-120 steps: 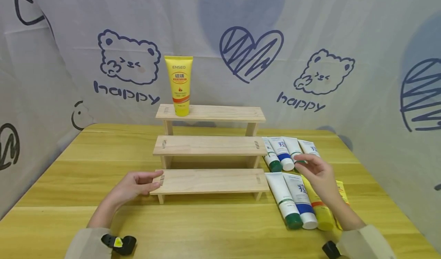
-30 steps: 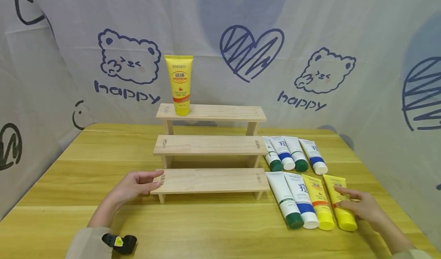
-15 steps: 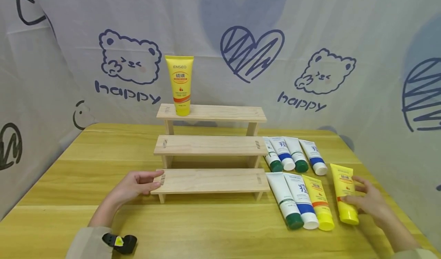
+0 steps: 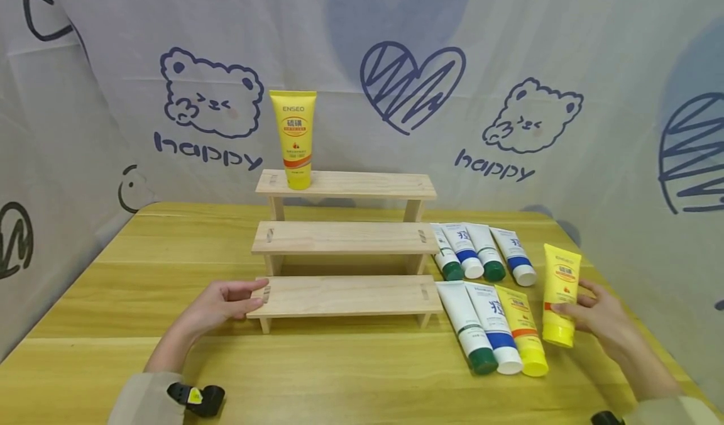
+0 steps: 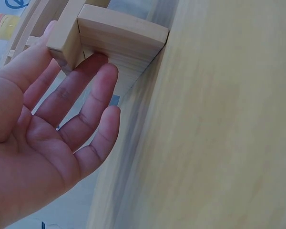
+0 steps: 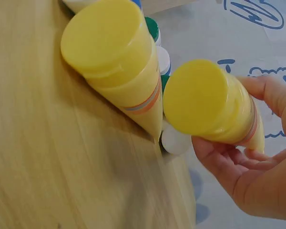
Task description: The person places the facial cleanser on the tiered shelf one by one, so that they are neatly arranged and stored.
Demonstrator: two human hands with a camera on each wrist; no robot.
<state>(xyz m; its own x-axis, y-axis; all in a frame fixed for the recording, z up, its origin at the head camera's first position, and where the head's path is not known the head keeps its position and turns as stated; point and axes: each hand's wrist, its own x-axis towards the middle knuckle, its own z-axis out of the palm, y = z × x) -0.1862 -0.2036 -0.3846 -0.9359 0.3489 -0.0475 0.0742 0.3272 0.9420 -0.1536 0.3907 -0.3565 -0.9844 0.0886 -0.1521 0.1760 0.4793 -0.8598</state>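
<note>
My right hand [image 4: 602, 315] grips a yellow squeeze tube [image 4: 562, 294], thumb across its front and fingers behind. The tube is raised off the table, cap down and slightly tilted; its yellow cap [image 6: 195, 98] faces the right wrist camera. My left hand [image 4: 217, 309] holds the left end of the lowest board of a three-step wooden display stand [image 4: 345, 296]. In the left wrist view, fingertips [image 5: 101, 59] reach under the board while the thumb lies at its other side. Another yellow tube [image 4: 296, 141] stands upright on the top step, at its left.
Right of the stand, a white green-capped tube [image 4: 468, 327], a white blue-banded tube [image 4: 493, 327] and a yellow tube [image 4: 523, 331] lie in a front row. Behind them lie several smaller white tubes [image 4: 481, 249]. A printed cloth [image 4: 407, 10] hangs behind the wooden table [image 4: 317, 381].
My right hand moved from above the tubes to the rightmost yellow tube, took hold of it, and lifted it up from the front row, tilting it upright. The left hand stays put.
</note>
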